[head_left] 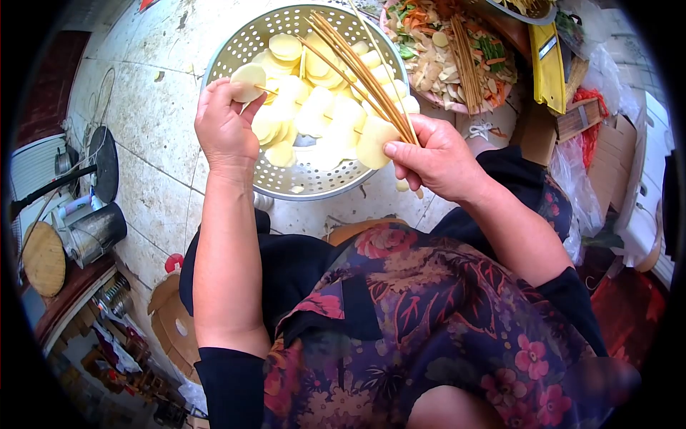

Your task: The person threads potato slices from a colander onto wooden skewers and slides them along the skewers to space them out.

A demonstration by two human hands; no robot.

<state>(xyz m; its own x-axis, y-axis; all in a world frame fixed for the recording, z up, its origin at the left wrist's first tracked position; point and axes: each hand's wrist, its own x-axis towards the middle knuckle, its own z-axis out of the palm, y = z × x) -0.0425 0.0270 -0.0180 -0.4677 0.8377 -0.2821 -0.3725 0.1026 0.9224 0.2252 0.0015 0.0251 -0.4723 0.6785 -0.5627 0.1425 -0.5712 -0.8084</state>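
A metal colander (pixel 307 187) full of pale yellow potato slices (pixel 286 93) stands on the tiled floor. Over its left side, my left hand (pixel 227 121) pinches a round slice (pixel 248 81) at the tip of a skewer. My right hand (pixel 436 154) is closed around a bundle of thin wooden skewers (pixel 357 64) that fans up across the colander. Several slices are threaded on the skewer between the hands, and one (pixel 376 141) lies against my right fingers.
A pink-rimmed basin (pixel 443 106) of cut vegetables, with more skewers (pixel 466 64) on top, is at the upper right. Cardboard (pixel 613 154) and plastic bags lie on the right. On the left are a metal pot (pixel 96 230) and a round wooden board (pixel 44 259).
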